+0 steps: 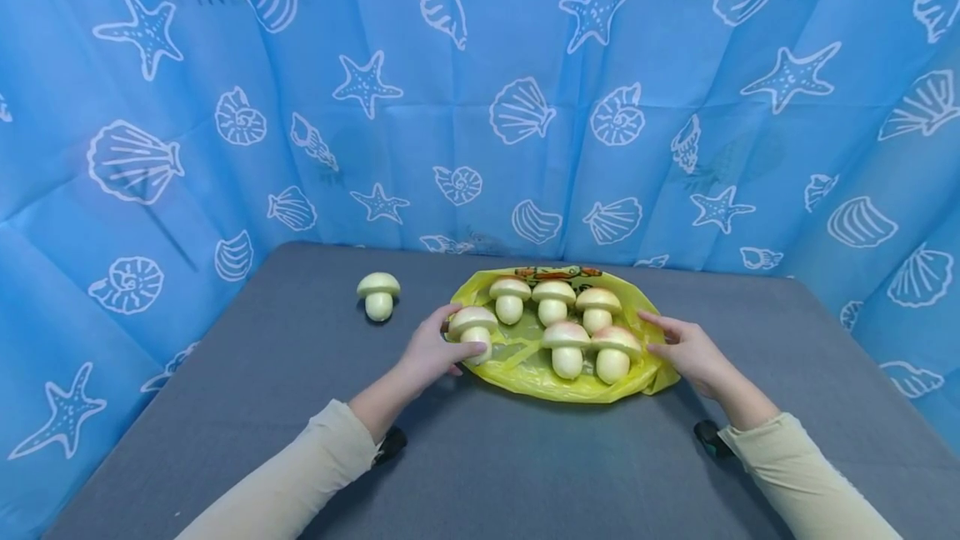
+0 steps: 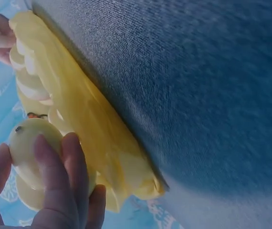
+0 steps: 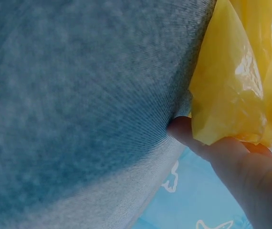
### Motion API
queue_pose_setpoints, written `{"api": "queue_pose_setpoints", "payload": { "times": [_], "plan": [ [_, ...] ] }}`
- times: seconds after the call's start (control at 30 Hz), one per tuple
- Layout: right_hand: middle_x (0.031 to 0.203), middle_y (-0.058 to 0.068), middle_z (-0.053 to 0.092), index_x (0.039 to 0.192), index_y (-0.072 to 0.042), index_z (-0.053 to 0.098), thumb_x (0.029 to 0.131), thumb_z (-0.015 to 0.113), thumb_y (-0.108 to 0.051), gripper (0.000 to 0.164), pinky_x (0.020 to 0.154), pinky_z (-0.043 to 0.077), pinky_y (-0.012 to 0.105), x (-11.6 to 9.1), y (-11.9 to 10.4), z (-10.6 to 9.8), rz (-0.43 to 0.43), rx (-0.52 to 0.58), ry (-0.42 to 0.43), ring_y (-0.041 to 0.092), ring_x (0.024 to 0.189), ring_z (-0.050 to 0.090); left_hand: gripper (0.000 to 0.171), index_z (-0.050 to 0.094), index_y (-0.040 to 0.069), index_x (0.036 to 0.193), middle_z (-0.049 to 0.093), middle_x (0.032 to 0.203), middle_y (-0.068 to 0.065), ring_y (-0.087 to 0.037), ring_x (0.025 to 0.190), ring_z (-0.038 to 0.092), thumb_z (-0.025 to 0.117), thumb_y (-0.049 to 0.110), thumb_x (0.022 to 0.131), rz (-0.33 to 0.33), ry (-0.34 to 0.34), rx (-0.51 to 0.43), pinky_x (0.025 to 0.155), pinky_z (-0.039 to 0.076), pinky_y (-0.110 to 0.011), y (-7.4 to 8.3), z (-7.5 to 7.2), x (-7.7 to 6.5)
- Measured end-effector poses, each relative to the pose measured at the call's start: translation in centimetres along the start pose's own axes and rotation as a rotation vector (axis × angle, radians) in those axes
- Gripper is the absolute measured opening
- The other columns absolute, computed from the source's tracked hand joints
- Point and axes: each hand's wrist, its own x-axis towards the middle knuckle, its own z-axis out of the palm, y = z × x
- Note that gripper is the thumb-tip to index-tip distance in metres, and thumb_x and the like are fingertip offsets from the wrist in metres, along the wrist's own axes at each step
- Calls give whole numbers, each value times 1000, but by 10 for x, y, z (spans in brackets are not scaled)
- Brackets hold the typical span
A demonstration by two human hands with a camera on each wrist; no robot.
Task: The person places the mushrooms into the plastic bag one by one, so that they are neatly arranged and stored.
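Observation:
My left hand (image 1: 435,350) grips a pale toy mushroom (image 1: 474,325) by its cap and stem, at the left rim of a yellow plastic bag (image 1: 510,375). The left wrist view shows the fingers (image 2: 55,176) curled around this mushroom (image 2: 31,143). Several similar mushrooms (image 1: 566,348) lie inside the spread bag, some with pinkish caps. At the bag's right end, my right hand (image 1: 693,352) holds the edge between thumb and fingers. Up close in the right wrist view, the thumb (image 3: 222,152) lies against the bag's folded corner (image 3: 231,90); part of the hand is out of frame.
Another mushroom (image 1: 378,294) stands alone on the grey cloth-covered table (image 1: 525,473), left of the bag. A blue curtain (image 1: 480,148) with white shells and starfish hangs behind the table. Orange-red printing (image 1: 558,272) shows on the bag's far rim.

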Motion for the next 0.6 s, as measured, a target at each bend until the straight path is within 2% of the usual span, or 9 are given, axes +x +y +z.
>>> {"api": "queue_pose_setpoints", "payload": {
  "times": [0.17, 0.37, 0.43, 0.5, 0.6],
  "plan": [
    [150, 39, 13, 150, 6, 24, 97, 49, 5, 58, 102, 33, 61, 0, 0, 0, -6, 3, -3, 58, 135, 14, 74, 39, 6, 148, 46, 134, -25, -21, 61, 57, 77, 18, 85, 8, -33, 22, 55, 55, -39, 2, 13, 6],
    [151, 39, 11, 150, 5, 24, 98, 49, 5, 58, 103, 32, 61, 0, -1, 1, 0, 10, 1, 57, 135, 13, 76, 39, 8, 148, 46, 138, -23, -19, 54, 51, 78, 21, 85, 16, -84, 102, 51, 52, -36, 4, 28, 13],
    [151, 39, 11, 150, 5, 24, 98, 49, 5, 58, 103, 32, 61, -1, -1, 1, 1, 12, 1, 57, 135, 13, 75, 40, 8, 148, 48, 138, -21, -22, 65, 56, 78, 24, 85, 27, -85, 147, 57, 52, -38, 4, 31, 16],
    [150, 39, 12, 150, 5, 24, 97, 50, 5, 58, 103, 32, 61, -1, -2, 1, -1, 11, 2, 58, 135, 13, 74, 42, 8, 147, 49, 139, -19, -27, 87, 61, 78, 25, 85, 44, -79, 188, 70, 53, -43, 3, 35, 19],
    [150, 39, 13, 150, 6, 25, 97, 50, 5, 58, 103, 33, 61, -2, -2, 1, -6, 8, 4, 58, 135, 14, 73, 43, 7, 146, 49, 141, -17, -33, 119, 52, 78, 26, 85, 64, -73, 223, 92, 47, -48, 2, 40, 22]
  ]
}}
